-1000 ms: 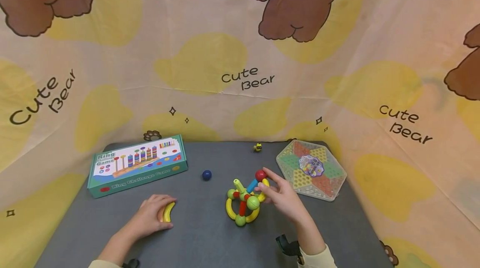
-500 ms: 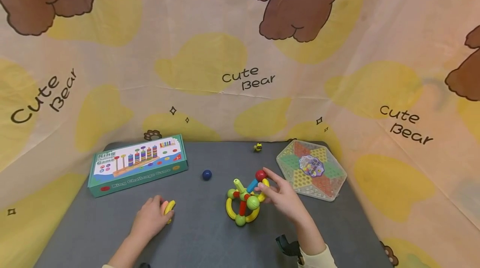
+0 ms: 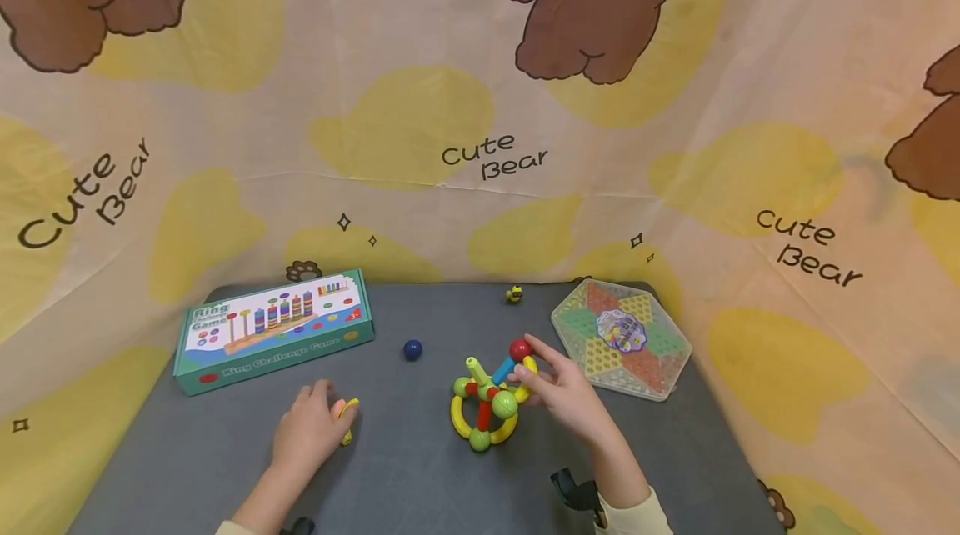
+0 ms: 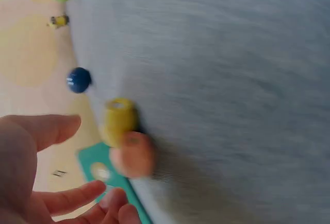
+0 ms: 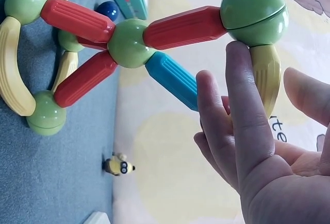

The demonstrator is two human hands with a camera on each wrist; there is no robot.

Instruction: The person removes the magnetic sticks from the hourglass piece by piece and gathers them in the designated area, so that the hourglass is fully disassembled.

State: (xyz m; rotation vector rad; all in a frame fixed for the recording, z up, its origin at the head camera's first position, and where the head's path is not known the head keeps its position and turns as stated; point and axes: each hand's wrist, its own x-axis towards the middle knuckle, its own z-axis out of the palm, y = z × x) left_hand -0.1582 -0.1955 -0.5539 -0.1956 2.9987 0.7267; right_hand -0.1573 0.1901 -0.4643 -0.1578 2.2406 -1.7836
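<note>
My right hand (image 3: 573,402) holds the ball-and-stick construction model (image 3: 485,406) at its upper right corner. An index finger rests on the red ball (image 3: 520,349), and the fingers surround the yellow curved stick (image 5: 265,74) below the green ball (image 5: 254,13). My left hand (image 3: 306,431) is low over the table, beside another yellow curved stick (image 3: 349,422). Its thumb and fingers stand spread in the left wrist view. Against this stick lies a blurred orange-pink piece (image 4: 133,154) whose kind is unclear. A dark blue ball (image 3: 412,349) lies between the model and the box.
A green Ring Challenge Game box (image 3: 277,331) is at the back left. The hexagonal board with star pattern (image 3: 622,339) lies at the back right. A small yellow figure (image 3: 513,294) stands near the back edge of the grey table (image 3: 420,468), before a bear-print cloth (image 3: 405,127).
My left hand has turned and shifted slightly right, and the loose yellow stick has tilted and moved a little right with it. The right hand and the model have stayed in place.
</note>
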